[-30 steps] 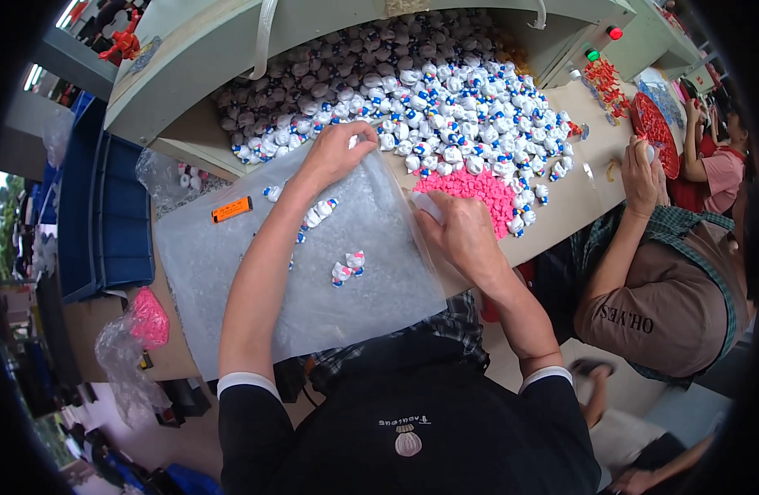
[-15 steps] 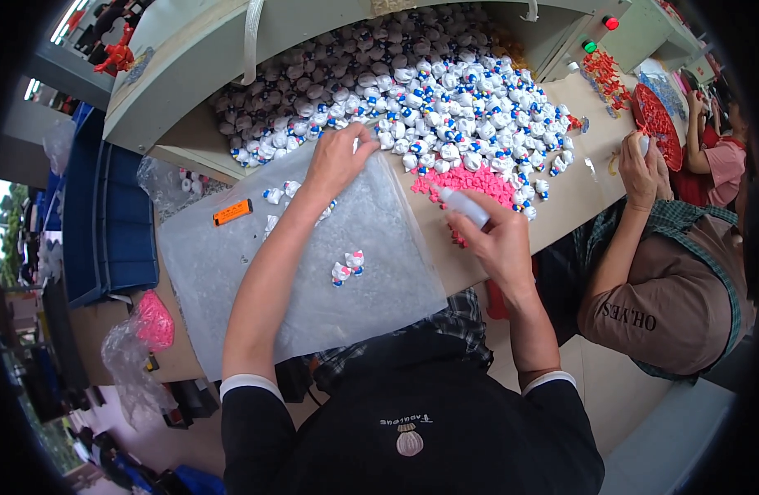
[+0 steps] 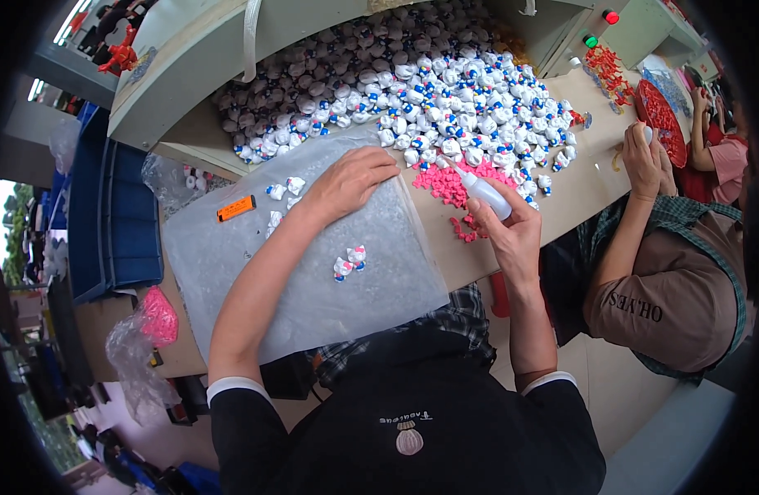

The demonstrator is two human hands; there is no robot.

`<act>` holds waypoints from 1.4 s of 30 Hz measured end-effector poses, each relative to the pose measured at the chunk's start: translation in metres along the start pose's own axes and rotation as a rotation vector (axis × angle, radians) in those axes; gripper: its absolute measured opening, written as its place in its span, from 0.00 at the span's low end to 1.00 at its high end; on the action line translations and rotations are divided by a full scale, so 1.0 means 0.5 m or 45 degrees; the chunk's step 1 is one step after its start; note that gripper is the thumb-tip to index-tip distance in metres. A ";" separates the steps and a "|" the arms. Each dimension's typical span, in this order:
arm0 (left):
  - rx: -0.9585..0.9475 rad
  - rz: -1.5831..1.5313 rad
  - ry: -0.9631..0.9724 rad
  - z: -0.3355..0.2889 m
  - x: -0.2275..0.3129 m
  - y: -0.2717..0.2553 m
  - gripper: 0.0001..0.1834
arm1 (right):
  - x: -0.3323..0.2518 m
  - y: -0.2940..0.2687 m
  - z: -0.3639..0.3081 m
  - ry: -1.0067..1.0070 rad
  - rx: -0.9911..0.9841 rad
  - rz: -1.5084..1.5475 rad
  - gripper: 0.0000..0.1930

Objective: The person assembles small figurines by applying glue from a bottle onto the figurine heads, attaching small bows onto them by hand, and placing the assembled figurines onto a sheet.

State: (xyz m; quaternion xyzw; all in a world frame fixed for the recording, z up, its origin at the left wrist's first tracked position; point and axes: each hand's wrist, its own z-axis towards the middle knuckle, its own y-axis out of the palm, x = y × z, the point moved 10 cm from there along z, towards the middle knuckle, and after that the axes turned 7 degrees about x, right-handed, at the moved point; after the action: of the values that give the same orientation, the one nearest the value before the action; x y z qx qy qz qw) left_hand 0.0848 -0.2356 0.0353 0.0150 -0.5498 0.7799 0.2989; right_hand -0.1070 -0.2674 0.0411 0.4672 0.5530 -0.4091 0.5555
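Note:
My left hand rests palm down on a clear plastic sheet spread on the workbench, fingers loosely curled near the edge of a big heap of small white-and-blue figurines. My right hand grips a small white squeeze bottle, its thin nozzle pointing up and left over a patch of small pink pieces. Two finished figurines with pink bits lie on the sheet in front of me. A few more white figurines lie near my left wrist.
An orange lighter-shaped object lies on the sheet's far left. A bag of pink pieces sits at the bench's left end, beside blue crates. A person works at my right near a red tray.
My right hand has drawn back from the pink pieces toward me and now holds the white bottle up. My left hand has slid a little down onto the sheet.

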 end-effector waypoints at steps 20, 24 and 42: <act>0.299 0.170 -0.125 -0.011 -0.065 -0.044 0.14 | 0.046 0.156 0.062 0.223 -0.239 0.397 0.11; 0.361 0.203 -0.165 -0.007 -0.077 -0.042 0.12 | 0.106 0.251 0.133 0.222 -0.271 0.511 0.10; 0.126 0.388 -0.589 0.016 -0.118 -0.019 0.14 | 0.118 0.268 0.130 -0.028 -0.293 0.127 0.10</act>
State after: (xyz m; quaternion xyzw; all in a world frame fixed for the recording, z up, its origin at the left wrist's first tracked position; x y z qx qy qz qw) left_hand 0.1353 -0.2671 0.0258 0.1244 -0.5605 0.8176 0.0439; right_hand 0.0414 -0.2963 -0.0116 0.4228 0.5663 -0.3197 0.6311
